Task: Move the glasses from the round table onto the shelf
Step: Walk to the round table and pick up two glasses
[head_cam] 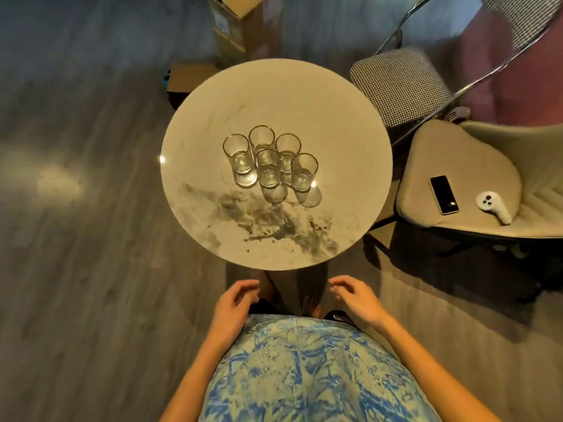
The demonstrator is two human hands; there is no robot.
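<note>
Now, five glasses (268, 166) are clustered upright on the round counter (274, 95); the left hand (234, 303) and right hand (356, 300) are held loose, nothing grasped.

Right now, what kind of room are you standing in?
Likely a living room in a home: a round table with five drinking glasses, a cushioned beige chair with a phone lying on it, and a wood-look floor.
</note>
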